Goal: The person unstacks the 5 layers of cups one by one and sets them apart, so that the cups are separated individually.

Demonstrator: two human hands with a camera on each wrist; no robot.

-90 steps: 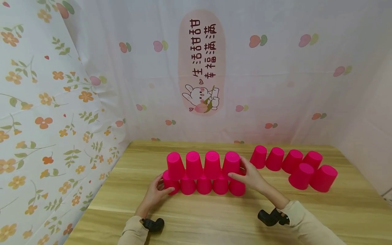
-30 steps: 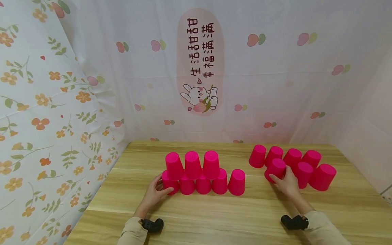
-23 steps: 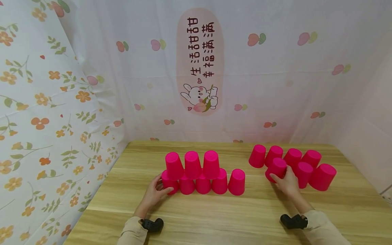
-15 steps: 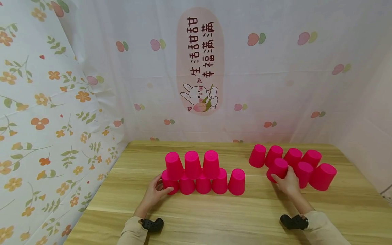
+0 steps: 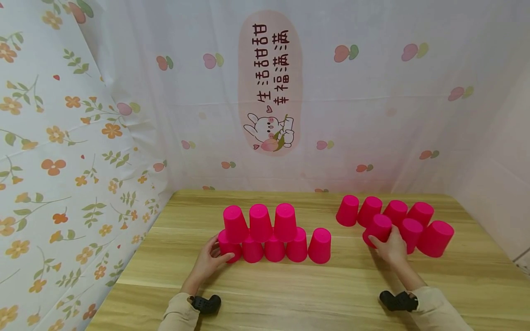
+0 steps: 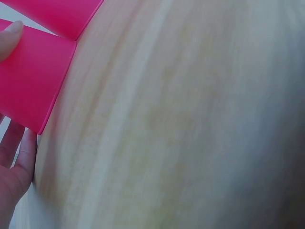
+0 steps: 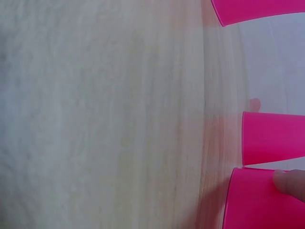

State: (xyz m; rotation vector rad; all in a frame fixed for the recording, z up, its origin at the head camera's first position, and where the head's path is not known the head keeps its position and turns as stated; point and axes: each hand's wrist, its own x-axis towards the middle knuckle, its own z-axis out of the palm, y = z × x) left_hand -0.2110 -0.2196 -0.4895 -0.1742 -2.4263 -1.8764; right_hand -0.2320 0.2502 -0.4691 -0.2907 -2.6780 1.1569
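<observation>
My left hand (image 5: 207, 263) holds the leftmost bottom cup (image 5: 229, 247), its thumb (image 6: 9, 40) across the near side and its fingers round the outer side. That cup begins a row of several upside-down pink plastic cups. Three more, such as the middle upper cup (image 5: 260, 224), stand on the row's left part; the cup at its right end (image 5: 320, 246) bears nothing. Over on the right, my right hand (image 5: 391, 250) grips another upside-down pink cup (image 5: 377, 230), thumb on its near side. This gripped cup sits at the front left of a loose cluster.
The cluster's other cups, among them a back-left cup (image 5: 348, 211) and a front-right cup (image 5: 436, 239), stand upside down close beside my right hand. Everything is on a wood-grain table (image 5: 265, 294). A patterned cloth (image 5: 198, 115) hangs behind the table.
Over three seconds, my right hand has taken the fourth upper cup off the row and carried it right to the cluster. Lately it has edged slightly further right. My left hand has stayed put.
</observation>
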